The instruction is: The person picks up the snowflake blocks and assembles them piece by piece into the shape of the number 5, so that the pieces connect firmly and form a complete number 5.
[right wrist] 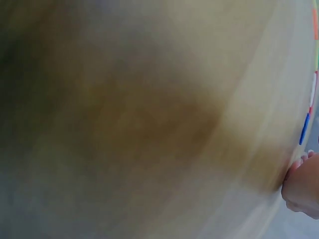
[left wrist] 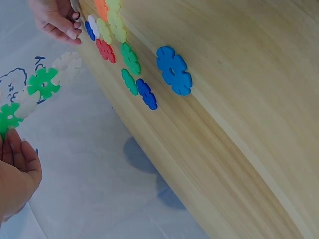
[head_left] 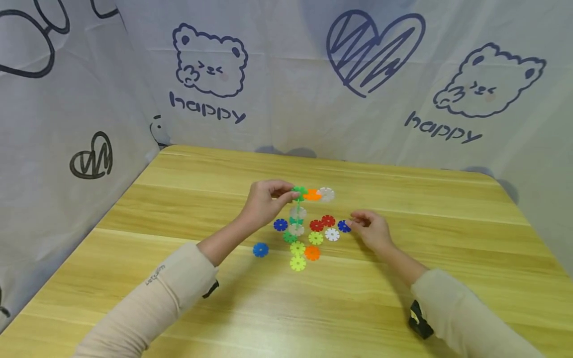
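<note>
In the head view my left hand (head_left: 267, 201) pinches a green notched plastic disc (head_left: 300, 191) above the table. An orange disc (head_left: 312, 195) and a clear disc (head_left: 326, 194) extend rightward from it. Below hangs a chain of alternating green and clear discs; the left wrist view shows a green disc (left wrist: 43, 83) and a clear disc (left wrist: 68, 67) toward its free end. My right hand (head_left: 373, 231) is low over the table, its bent fingers beside a dark blue disc (head_left: 343, 226). No grip on that disc shows. The right wrist view catches only part of this hand (right wrist: 301, 184).
Loose discs lie around the table's middle: red (head_left: 316, 225), white (head_left: 332, 234), yellow (head_left: 297, 263), orange (head_left: 312, 253), green (head_left: 290, 236) and dark blue (head_left: 280, 224). A lighter blue disc (head_left: 260, 249) lies apart at left. A printed cloth (head_left: 286, 99) hangs behind the wooden table (head_left: 313, 313).
</note>
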`<action>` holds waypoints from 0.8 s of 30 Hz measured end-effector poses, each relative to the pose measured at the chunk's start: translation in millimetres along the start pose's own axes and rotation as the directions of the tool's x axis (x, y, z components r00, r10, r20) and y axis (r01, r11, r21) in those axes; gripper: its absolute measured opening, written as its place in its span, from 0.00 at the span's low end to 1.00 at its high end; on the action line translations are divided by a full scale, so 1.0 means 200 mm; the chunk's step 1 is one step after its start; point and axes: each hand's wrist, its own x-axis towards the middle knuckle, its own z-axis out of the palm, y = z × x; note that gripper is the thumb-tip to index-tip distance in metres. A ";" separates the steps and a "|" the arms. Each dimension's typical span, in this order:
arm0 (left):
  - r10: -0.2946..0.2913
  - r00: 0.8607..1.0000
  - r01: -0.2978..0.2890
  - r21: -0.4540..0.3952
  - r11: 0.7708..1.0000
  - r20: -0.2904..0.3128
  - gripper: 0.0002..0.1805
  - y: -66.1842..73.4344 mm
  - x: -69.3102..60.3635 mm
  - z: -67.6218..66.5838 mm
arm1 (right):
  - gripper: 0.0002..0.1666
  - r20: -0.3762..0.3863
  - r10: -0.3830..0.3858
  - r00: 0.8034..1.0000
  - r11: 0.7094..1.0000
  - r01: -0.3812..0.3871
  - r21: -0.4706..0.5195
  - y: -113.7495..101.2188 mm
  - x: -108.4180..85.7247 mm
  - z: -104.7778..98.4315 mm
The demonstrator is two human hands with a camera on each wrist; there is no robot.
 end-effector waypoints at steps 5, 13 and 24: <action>0.008 1.000 -0.008 0.009 1.000 0.000 0.09 0.00 0.00 0.00 | 0.16 0.009 -0.005 1.000 0.996 0.006 -0.083 0.03 0.00 0.02; 0.005 1.000 -0.005 0.015 1.000 0.009 0.09 -0.01 0.00 0.01 | 0.17 0.025 -0.043 0.999 0.979 0.047 -0.198 0.03 -0.01 0.04; 0.013 1.000 -0.013 0.018 1.000 0.010 0.09 0.00 0.00 0.00 | 0.14 0.038 -0.023 0.999 0.973 0.031 -0.230 0.01 -0.01 0.04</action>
